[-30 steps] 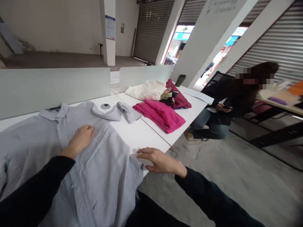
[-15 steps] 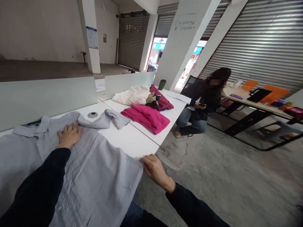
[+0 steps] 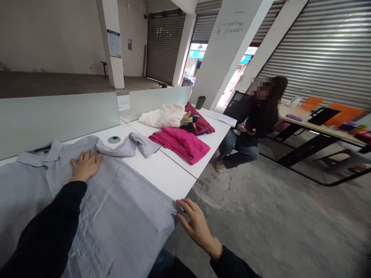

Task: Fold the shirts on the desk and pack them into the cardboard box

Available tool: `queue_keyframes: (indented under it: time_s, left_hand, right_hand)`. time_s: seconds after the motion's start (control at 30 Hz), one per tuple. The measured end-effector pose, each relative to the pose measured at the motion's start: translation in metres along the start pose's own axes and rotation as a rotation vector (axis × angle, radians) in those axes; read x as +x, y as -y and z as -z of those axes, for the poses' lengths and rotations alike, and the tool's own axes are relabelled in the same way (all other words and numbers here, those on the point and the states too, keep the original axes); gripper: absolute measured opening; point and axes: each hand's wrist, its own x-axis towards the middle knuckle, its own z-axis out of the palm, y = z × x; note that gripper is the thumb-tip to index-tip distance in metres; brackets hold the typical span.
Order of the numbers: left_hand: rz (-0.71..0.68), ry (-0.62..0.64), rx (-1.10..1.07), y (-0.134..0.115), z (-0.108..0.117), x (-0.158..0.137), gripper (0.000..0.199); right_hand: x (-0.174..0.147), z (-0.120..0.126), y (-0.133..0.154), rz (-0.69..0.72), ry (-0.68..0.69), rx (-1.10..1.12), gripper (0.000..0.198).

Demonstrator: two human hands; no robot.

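Observation:
A light grey button-up shirt (image 3: 124, 204) lies spread over the white table (image 3: 168, 172), its collar at the left and one sleeve bent out toward the middle. Flat on the upper chest of the shirt rests my left hand (image 3: 85, 165), fingers spread. My right hand (image 3: 195, 222) is at the shirt's lower side corner, by the table edge. Its thumb and fingers are apart, with the fingertips at or just beside the cloth; I cannot tell whether they touch it. Part of the shirt hangs past the near edge.
Beyond the sleeve lie a folded magenta garment (image 3: 185, 144), a cream garment (image 3: 164, 116) and a dark red one (image 3: 199, 121). A dark green cup (image 3: 200, 102) and papers (image 3: 222, 117) are farther back. Frosted dividers (image 3: 58, 123) line the table. A seated person (image 3: 246, 127) holds a phone at the right.
My right hand has let go of the shirt's corner, its fingers parting and shifting slightly right and down. The shirt's side edge is straighter and flatter. My left hand stays in place.

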Motion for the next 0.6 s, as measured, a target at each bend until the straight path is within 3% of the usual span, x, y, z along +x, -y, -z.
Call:
queue_keyframes:
  time_s: [0.1, 0.27, 0.47, 0.6]
  left_hand:
    - [0.004, -0.003, -0.011, 0.000, 0.000, 0.000, 0.067]
    - [-0.020, -0.021, -0.009, 0.001, -0.002, -0.002, 0.065]
    - [-0.035, -0.051, -0.012, 0.005, -0.006, 0.000, 0.063]
    - [-0.029, -0.063, 0.002, 0.007, -0.010, 0.002, 0.064]
  right_hand:
    - [0.010, 0.002, -0.007, -0.009, 0.033, 0.016, 0.012]
    - [0.047, 0.019, -0.035, -0.026, 0.038, 0.055, 0.013]
    - [0.156, 0.018, -0.072, -0.003, 0.092, -0.050, 0.014]
    - [0.230, -0.006, -0.068, -0.060, 0.236, -0.074, 0.014]
